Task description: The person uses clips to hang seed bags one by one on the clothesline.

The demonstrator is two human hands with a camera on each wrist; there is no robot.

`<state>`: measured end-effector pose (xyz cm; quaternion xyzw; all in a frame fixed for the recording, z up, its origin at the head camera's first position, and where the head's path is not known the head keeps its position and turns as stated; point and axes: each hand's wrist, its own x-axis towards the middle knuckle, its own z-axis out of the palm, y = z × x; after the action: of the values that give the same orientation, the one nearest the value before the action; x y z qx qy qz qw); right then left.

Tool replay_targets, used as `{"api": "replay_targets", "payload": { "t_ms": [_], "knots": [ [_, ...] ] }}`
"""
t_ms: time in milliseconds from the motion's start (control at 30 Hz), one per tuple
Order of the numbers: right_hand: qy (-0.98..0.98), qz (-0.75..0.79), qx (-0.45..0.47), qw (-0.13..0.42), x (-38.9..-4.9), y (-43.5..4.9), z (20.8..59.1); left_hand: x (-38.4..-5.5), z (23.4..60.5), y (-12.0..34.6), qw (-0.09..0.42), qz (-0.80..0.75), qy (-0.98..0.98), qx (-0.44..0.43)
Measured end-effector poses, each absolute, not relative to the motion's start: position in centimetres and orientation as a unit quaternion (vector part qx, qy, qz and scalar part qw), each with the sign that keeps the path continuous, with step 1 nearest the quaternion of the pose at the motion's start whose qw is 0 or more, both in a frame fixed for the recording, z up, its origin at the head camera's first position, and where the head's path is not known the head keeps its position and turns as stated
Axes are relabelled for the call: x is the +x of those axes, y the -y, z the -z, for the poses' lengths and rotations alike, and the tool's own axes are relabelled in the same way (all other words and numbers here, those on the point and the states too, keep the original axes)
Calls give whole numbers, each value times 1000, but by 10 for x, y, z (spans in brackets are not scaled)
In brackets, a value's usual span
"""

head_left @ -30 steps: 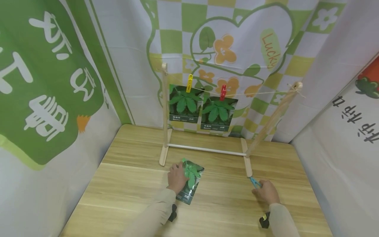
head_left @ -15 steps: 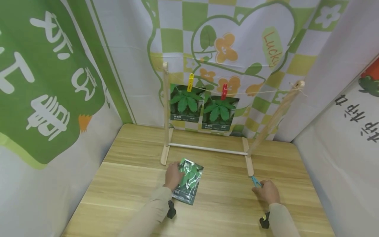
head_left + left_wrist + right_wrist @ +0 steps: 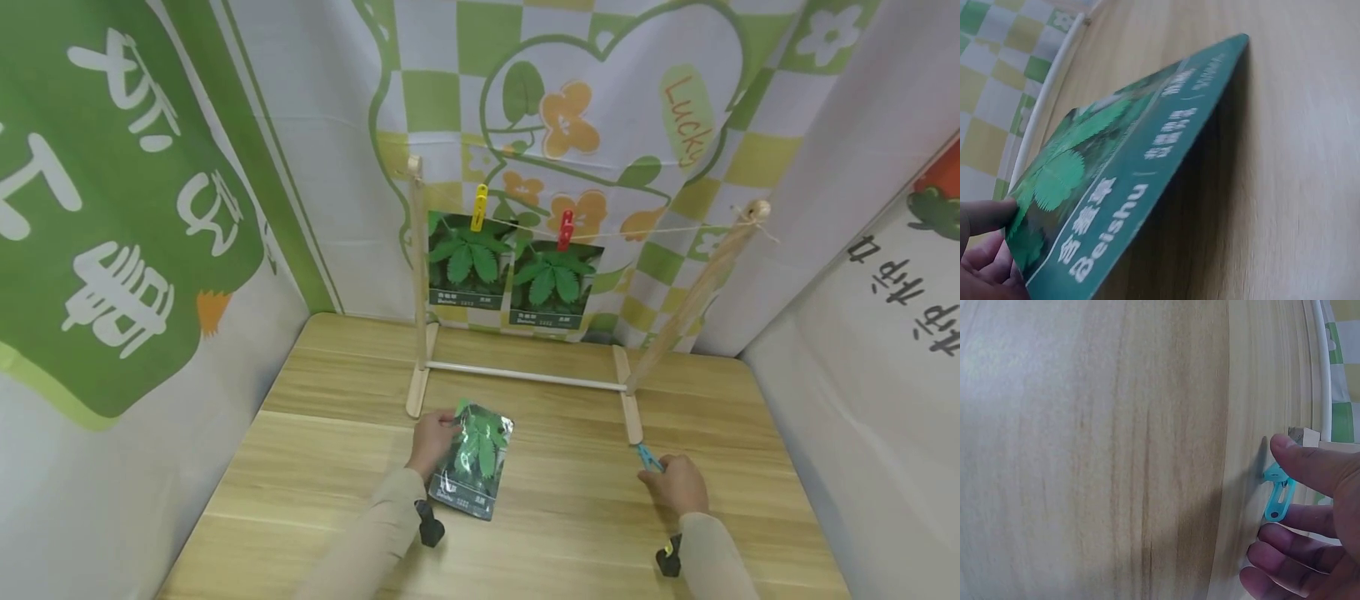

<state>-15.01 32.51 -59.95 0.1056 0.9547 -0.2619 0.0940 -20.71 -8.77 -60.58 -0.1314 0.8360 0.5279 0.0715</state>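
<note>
My left hand (image 3: 431,443) pinches the left edge of a green seed packet (image 3: 474,462) printed with a leaf. In the left wrist view the packet (image 3: 1129,162) is tilted, with its near edge lifted off the table and a shadow below. My right hand (image 3: 682,485) holds a light blue clothespin (image 3: 648,457) close to the front end of the rack's right foot. Thumb and fingers lie on either side of the clothespin (image 3: 1280,499) in the right wrist view.
A wooden rack (image 3: 418,283) stands at the back with a string (image 3: 667,231) across its top. Two similar packets hang from it, one by a yellow clothespin (image 3: 479,208), one by a red clothespin (image 3: 566,230). A white rod (image 3: 525,377) joins the feet. Curtains surround the table (image 3: 570,517).
My left hand has slid from over the packet to its left edge and now pinches it there. The packet has turned slightly. The right hand stays in place with the blue clothespin.
</note>
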Motion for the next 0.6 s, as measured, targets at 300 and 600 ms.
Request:
{"api": "replay_targets", "payload": {
  "t_ms": [300, 600],
  "knots": [
    [-951, 270, 109, 99, -150, -324, 598, -208, 607, 90, 103, -610, -772, -144],
    [-954, 257, 121, 97, -150, -323, 598, -210, 599, 89, 134, -667, -712, -172]
  ]
}}
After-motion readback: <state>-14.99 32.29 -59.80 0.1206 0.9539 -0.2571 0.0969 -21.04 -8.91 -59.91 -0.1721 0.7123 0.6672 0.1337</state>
